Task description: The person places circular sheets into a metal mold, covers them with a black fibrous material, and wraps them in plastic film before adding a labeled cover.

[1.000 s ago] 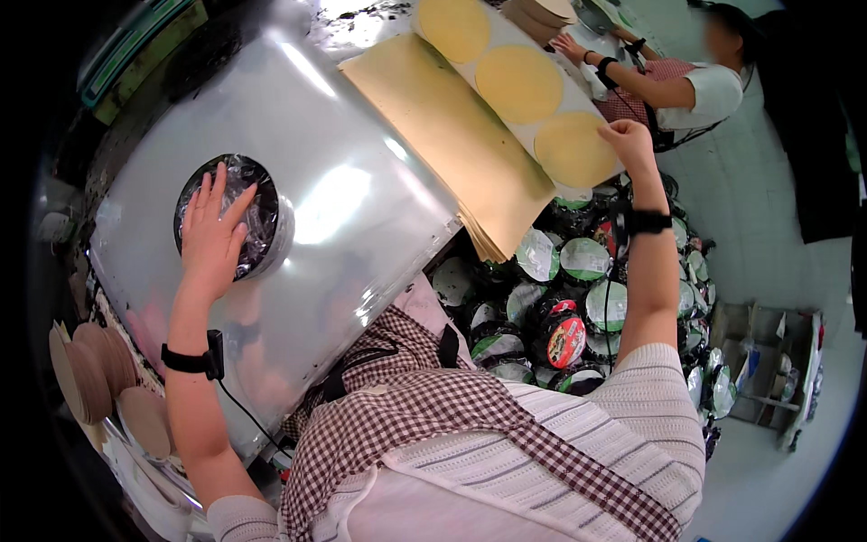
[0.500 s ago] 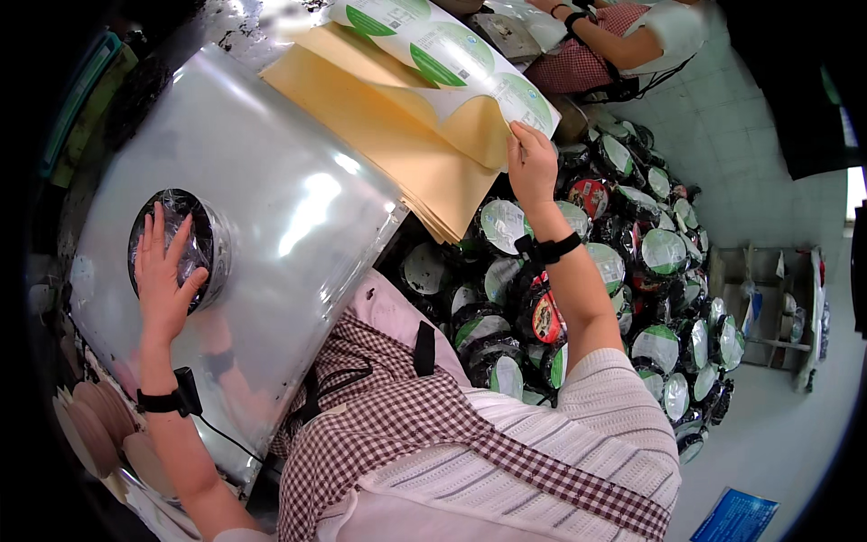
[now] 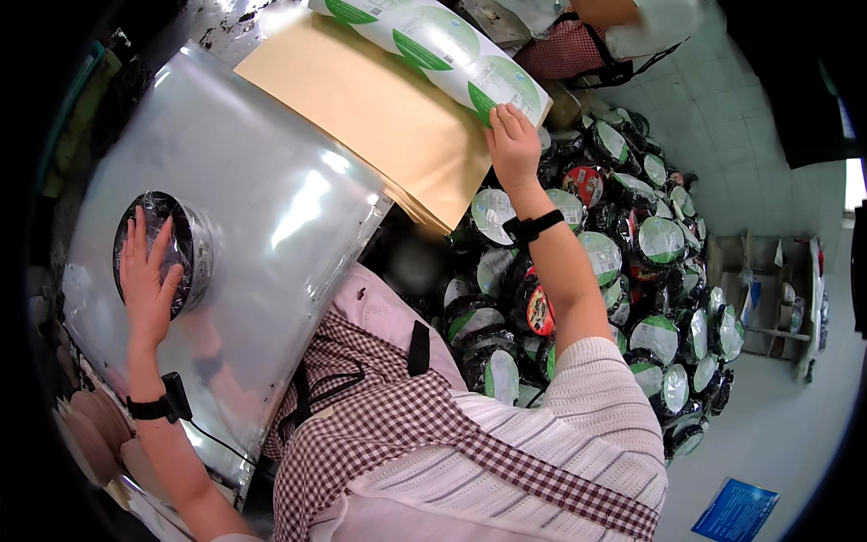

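Observation:
My left hand (image 3: 149, 275) lies with spread fingers on a round black tub in clear wrap (image 3: 185, 248), which rests on a shiny metal worktop (image 3: 262, 154). It presses flat on the tub and grips nothing. Away to the right, my right hand (image 3: 515, 152) has its fingers closed at the near edge of a white sheet of round labels with green parts (image 3: 442, 41). The label sheet curves over a stack of tan paper (image 3: 361, 108) beside the worktop. My fingertips partly cover the sheet's edge.
A large heap of wrapped round tubs (image 3: 578, 262) with green and white labels rises right of the worktop. Pinkish-brown discs (image 3: 95, 429) stand at the lower left. A co-worker's checked apron (image 3: 564, 50) shows at the top. A grey shelf (image 3: 772, 298) stands far right.
The lifted, curled tan corner of the label sheet has come down, and the tan paper lies flatter. My right hand has shifted slightly left and up. My left hand stays on the tub.

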Demonstrator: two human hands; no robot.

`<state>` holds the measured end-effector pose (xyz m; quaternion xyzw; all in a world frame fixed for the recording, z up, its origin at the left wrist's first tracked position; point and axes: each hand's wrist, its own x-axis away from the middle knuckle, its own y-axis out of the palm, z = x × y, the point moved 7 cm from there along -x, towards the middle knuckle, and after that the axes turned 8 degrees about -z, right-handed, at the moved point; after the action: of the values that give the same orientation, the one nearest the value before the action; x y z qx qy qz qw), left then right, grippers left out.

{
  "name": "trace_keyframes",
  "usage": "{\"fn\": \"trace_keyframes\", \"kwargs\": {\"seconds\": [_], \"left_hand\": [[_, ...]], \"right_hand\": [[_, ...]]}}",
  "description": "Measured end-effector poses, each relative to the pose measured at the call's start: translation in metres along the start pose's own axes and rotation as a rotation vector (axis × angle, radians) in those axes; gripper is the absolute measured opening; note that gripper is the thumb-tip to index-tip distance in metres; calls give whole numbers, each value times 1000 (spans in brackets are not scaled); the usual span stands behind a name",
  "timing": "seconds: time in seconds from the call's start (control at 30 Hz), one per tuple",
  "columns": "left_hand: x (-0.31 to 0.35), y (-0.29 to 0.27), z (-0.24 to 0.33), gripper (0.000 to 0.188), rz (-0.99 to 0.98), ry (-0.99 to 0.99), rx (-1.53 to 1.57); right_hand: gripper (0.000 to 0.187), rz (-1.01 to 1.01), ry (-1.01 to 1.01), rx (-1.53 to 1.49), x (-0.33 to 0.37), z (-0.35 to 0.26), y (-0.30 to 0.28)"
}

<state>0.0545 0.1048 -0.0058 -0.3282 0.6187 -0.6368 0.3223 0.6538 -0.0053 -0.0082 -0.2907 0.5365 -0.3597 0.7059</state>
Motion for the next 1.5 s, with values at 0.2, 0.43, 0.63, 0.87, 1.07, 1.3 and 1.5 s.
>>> {"fn": "trace_keyframes", "kwargs": {"seconds": [0.2,0.43,0.63,0.87,1.07,1.3,1.5], "left_hand": [[-5,-1,1,62,-19,-16,27],[5,-2,-7,75,75,-92,199],[1,-21,12,88,79,-223,46],[18,-17,1,89,96,-255,99],[17,-27,1,64,152,-266,272],[20,-12,-6,59,-10,-399,606],[14,-9,-7,57,129,-327,1204]], "right_hand": [[17,67,-51,104,-9,-13,10],[20,-152,589,-547,-47,73,21],[28,171,1021,-1016,-10,329,-123],[72,-374,-369,-868,-191,-283,-105],[81,-471,-555,-1258,-223,-376,-49],[73,-594,-910,-716,-212,-417,-68],[74,-600,-700,-1369,-221,-476,-58]]}}
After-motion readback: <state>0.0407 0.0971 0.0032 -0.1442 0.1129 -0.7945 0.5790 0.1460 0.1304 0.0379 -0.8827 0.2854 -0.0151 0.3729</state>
